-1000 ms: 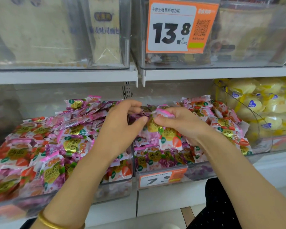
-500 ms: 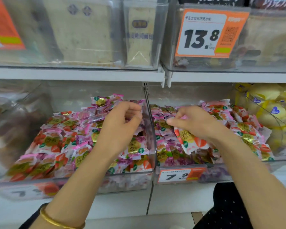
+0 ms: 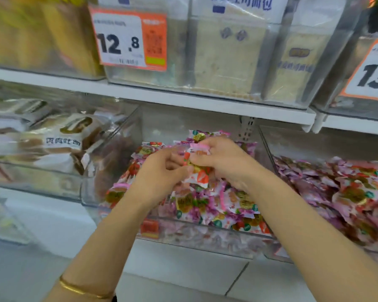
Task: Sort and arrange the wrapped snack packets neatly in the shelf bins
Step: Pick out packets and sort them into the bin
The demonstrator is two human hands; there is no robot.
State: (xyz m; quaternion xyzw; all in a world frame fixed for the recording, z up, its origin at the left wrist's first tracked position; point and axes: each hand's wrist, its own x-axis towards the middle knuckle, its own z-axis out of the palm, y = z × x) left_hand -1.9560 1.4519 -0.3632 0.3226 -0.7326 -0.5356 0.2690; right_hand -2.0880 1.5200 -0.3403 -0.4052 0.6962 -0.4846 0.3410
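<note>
Right hand point(image 3: 225, 162) joined left hand point(image 3: 159, 173) over bin point(image 3: 205, 238) | packet point(image 3: 198, 174) pinched between both hands' fingers point(image 3: 177, 159)

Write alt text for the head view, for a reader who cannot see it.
A left hand and right hand together grip a pink wrapped snack packet above a clear shelf bin heaped with similar packets. An orange price tag reading 12.8 hangs on the upper shelf.

L forearm point(image 3: 109, 232) & R forearm point(image 3: 303, 219) bare, thin gold bangle point(image 3: 83, 289) round L wrist, dark clothing sliver point(image 3: 115, 299) by it.
</note>
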